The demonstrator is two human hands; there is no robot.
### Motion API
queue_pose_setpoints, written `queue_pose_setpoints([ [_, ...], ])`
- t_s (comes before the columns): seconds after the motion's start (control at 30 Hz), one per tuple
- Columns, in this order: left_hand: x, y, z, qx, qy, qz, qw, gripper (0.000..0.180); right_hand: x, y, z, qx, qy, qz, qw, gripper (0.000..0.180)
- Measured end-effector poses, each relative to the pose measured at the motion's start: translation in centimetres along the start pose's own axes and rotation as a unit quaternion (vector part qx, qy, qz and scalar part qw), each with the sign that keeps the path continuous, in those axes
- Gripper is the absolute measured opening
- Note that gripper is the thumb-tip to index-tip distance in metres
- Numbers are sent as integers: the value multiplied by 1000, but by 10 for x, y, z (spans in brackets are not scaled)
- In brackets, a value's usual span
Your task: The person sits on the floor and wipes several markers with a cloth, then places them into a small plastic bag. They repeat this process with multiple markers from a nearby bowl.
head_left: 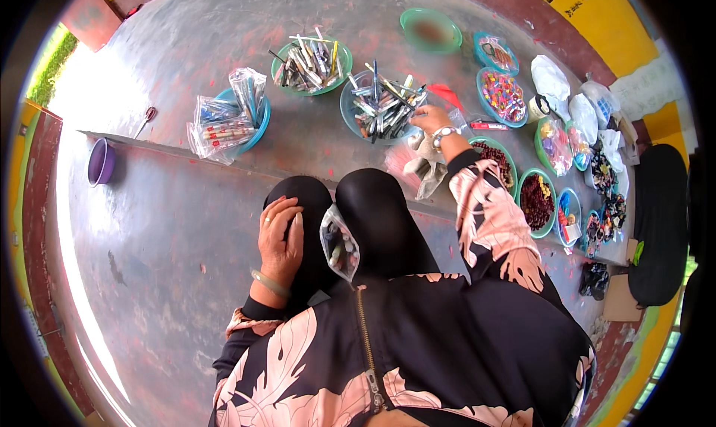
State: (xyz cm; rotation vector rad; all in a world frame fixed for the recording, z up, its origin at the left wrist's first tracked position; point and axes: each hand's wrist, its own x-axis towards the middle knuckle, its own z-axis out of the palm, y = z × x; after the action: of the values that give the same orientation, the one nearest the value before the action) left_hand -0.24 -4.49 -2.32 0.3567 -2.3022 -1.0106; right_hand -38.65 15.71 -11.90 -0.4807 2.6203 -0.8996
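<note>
Right hand (430, 118) at the rim of a teal bowl of pens (382, 105), grip unclear, left hand (281, 237) flat and open on the knee (298, 203), clear bag (339, 244) just right of it

outdoor floor stall | goods-filled bowls (382, 106) | concrete floor (171, 225)

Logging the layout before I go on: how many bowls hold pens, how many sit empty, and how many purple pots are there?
Bowls of loose pens: 2
Bowl of bagged pens: 1
Empty green bowl: 1
Purple pot: 1
Total: 5
</note>
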Motion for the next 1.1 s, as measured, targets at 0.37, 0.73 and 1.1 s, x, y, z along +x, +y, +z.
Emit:
queue_pose_setpoints([
  [0.37,6,-3,2,15,-11,10,1000,9,78,9,41,-217,-8,48,975,41],
  [0.73,-8,-8,-4,-43,18,-34,998,5,-10,15,-10,48,0,7,999,24],
  [1.1,75,108,-24,49,-88,206,973,41,-219,-105,-116,251,-174,-159,939,15],
])
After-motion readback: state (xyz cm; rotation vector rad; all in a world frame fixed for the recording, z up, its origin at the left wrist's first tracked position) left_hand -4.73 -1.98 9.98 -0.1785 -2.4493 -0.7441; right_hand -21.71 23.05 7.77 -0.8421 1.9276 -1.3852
